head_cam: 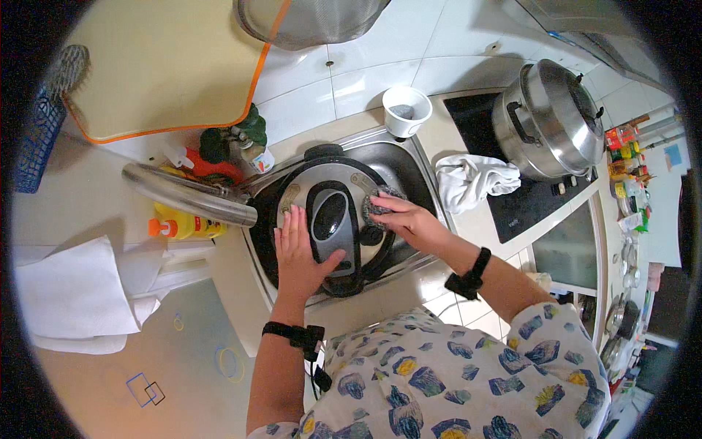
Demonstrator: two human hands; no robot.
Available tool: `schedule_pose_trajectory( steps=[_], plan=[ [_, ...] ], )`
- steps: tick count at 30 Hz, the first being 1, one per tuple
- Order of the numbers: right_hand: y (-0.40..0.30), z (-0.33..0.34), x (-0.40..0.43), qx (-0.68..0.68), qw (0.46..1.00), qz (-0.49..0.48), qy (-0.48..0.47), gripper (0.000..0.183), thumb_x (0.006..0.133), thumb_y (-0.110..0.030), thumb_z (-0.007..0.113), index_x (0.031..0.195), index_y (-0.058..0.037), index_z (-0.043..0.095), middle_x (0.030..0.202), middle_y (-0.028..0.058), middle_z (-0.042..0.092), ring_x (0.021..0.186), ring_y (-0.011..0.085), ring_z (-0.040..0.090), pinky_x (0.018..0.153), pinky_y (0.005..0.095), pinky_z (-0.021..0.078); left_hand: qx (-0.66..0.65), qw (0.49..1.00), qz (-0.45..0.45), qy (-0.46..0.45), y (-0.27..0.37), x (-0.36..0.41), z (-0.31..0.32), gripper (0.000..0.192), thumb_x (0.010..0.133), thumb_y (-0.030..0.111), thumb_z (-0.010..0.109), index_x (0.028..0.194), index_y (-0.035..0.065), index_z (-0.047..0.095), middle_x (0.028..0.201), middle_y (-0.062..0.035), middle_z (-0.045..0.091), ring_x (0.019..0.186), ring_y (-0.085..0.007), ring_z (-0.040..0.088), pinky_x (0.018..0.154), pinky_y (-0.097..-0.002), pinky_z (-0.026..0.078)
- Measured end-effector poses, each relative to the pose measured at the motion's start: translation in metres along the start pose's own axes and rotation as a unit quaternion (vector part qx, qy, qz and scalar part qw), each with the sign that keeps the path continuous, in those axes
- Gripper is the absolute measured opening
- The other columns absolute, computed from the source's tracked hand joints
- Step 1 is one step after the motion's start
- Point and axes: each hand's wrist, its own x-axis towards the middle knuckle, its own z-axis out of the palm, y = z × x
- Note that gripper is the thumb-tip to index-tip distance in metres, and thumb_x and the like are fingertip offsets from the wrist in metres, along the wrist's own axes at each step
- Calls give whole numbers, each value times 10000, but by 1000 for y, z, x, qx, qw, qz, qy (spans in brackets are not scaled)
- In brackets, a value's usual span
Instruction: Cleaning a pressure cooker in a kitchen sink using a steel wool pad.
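Observation:
A round lid with a dark rim and a grey and black top handle lies in the stainless steel sink. On the lid's left part rests my left hand, fingers spread, holding nothing, its thumb over the handle's lower end. My right hand has its fingers on a grey scouring pad, pressed to the lid's right side. The metal faucet reaches over the sink's left edge. Its fingertips partly hide the pad.
A white tub with a grey pad inside stands behind the sink. To the right are a crumpled white cloth and a large steel pot on the black cooktop. Bottles, one yellow, stand by the faucet. A strainer hangs above.

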Motion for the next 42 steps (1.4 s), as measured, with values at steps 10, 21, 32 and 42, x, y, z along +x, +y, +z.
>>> schedule_pose_trajectory(
  steps=[10, 21, 32, 42],
  plan=[
    [-3, 6, 9, -21, 999, -15, 28, 389, 828, 48, 594, 1180, -114, 632, 1388, 112, 473, 1308, 319, 416, 1072, 393, 371, -18, 1000, 8, -6, -4, 1, -1, 1010, 746, 500, 697, 1451, -25, 200, 1517, -213, 208, 1414, -341, 187, 1131, -502, 130],
    [0, 10, 12, -16, 998, -21, 50, 356, 826, 2, 612, 1169, -89, 632, 1364, 136, 493, 1299, 343, 420, 1073, 409, 362, -27, 1000, 3, -3, -4, 3, 3, 996, 748, 483, 695, 1458, -13, 202, 1519, -202, 215, 1414, -324, 194, 1133, -499, 122],
    [14, 1, 71, -58, 996, -24, 65, 347, 878, -53, 555, 1222, -74, 590, 1358, 172, 482, 1246, 337, 470, 1027, 370, 404, -32, 999, 7, -12, -4, 5, 5, 991, 749, 468, 702, 1458, -13, 205, 1522, -198, 209, 1412, -337, 191, 1128, -509, 127],
    [25, 5, 149, -51, 996, -28, -72, 338, 906, -82, 521, 1241, -85, 565, 1371, 167, 474, 1237, 335, 476, 994, 367, 418, -43, 999, 16, 7, 1, 7, 3, 1021, 732, 512, 712, 1451, -18, 219, 1505, -206, 241, 1406, -330, 212, 1129, -492, 145]
  ],
)
